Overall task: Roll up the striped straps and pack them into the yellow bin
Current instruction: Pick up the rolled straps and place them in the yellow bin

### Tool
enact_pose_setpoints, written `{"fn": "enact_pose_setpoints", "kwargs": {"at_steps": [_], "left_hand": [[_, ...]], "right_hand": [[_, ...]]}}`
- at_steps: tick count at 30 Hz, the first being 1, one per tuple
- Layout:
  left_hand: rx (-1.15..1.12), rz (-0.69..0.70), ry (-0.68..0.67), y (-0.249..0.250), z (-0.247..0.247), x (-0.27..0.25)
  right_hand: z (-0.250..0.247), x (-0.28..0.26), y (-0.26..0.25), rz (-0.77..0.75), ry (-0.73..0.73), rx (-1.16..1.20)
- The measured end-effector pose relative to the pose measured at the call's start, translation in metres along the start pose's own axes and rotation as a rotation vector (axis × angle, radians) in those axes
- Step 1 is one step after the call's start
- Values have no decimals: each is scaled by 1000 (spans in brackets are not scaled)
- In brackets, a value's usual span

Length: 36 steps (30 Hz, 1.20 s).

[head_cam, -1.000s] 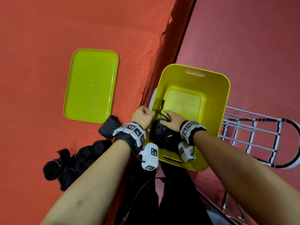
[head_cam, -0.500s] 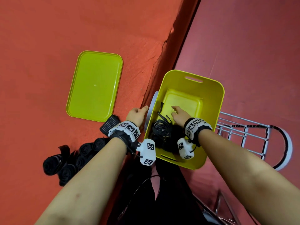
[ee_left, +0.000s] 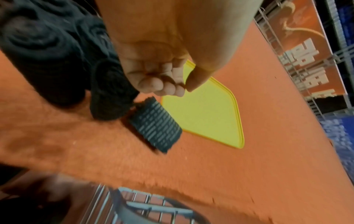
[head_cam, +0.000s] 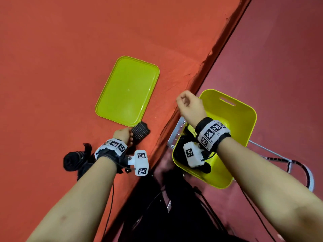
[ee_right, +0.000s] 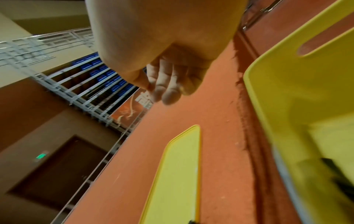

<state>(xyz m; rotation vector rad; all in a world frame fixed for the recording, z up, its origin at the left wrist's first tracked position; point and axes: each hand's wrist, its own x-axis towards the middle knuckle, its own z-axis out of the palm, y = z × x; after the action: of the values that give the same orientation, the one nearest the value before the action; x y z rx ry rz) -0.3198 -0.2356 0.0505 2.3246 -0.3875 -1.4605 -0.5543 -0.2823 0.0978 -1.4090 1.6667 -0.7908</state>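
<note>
A rolled black strap with grey stripes lies on the orange floor at the near corner of the tray. My left hand hovers just beside it with fingers curled into the palm, holding nothing. More dark rolled straps are piled behind that wrist. The yellow bin stands to the right with dark straps in its near end, partly hidden by my right wrist. My right hand is raised over the bin's left rim, fingers loosely curled and empty.
A flat yellow-green tray lies on the orange floor. A step edge runs diagonally between the tray and the bin. A wire rack sits under and beside the bin.
My right hand has lifted out of the bin, leaving the strap inside. My left hand has moved off the bin's rim, left to the striped roll by the tray.
</note>
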Motion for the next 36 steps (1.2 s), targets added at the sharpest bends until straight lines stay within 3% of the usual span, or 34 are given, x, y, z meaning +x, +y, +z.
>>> {"fn": "enact_pose_setpoints", "kwargs": {"at_steps": [3,5,7,11,14,18,23,28,36], "left_hand": [[-97,-40,50,-9,-30,15],[-152,-65,53,-15,-48,23],[-223,-98,42,-18,-61,30],[-328,-114,-39,-24,-74,43],[-333,-63,-109,-23,-69,48],[-277,9,-133,-14,-53,53],[-233,-3,-225,-6,-40,61],[-84,54,-199,0,-43,66],[106,83,-177,10,-55,57]], "right_hand": [[44,5,-22,64,-252,-64],[78,6,-24,170,-417,-191],[111,6,-17,310,-493,-258],[162,0,-1,637,-440,-147],[187,-2,13,763,-341,-85],[188,2,13,843,-353,-1],[187,7,8,885,-372,101],[187,8,5,956,-324,236],[172,-2,7,903,-370,303]]}}
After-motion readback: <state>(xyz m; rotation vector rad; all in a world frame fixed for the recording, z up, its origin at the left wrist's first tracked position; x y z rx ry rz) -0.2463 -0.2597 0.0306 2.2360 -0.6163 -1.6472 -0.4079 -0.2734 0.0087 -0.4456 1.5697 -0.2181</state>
